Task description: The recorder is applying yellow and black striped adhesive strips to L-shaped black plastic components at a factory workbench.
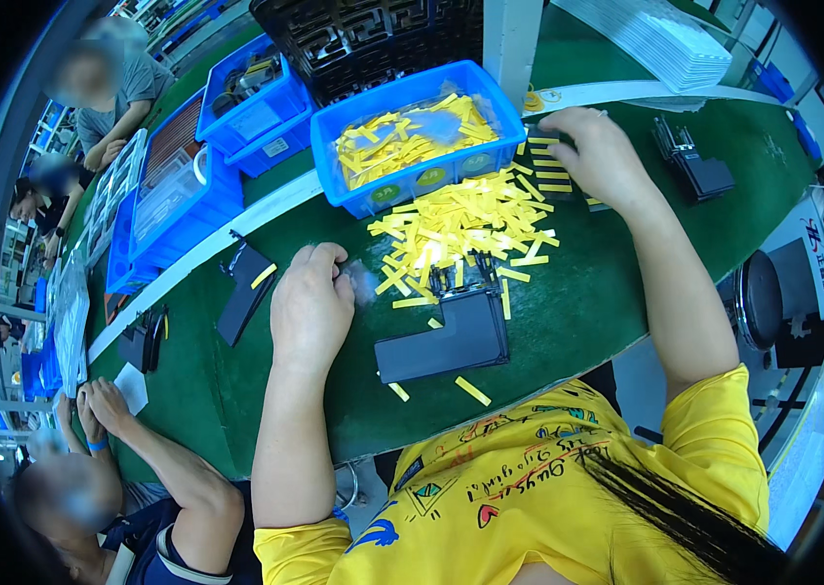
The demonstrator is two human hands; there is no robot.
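In the head view, the left hand (311, 304) rests on the green table (587, 312) with its fingers (329, 258) curled into a loose fist; a small pale, blurred scrap shows just beside the fingertips, but whether they actually pinch it cannot be told. Just to the right of those fingers lies a flat dark rectangular part (446, 341) with a black connector end, and a few loose yellow strips (473, 391) lie near it.

The right hand (599, 156) reaches further away, its fingers (568, 122) bent downward and spread over a row of yellow strips (553, 175) laid side by side on a dark card; the tips touch or nearly touch the top of the row, and no firm grasp is visible. Between the two hands sprawls a loose heap of yellow strips (460, 224), and beyond it a blue bin (421, 175) holds more.

The risks, as a judgement: the strips look thin and light, so a sweep of the right wrist could scatter the ordered row or drag heap pieces into it. Two strips could cling together and be lifted as one. The left forearm, close to the dark part, could nudge it toward the table edge, where strays already lie. A neighbouring person's hands (100, 405) work well apart, at the lower left.
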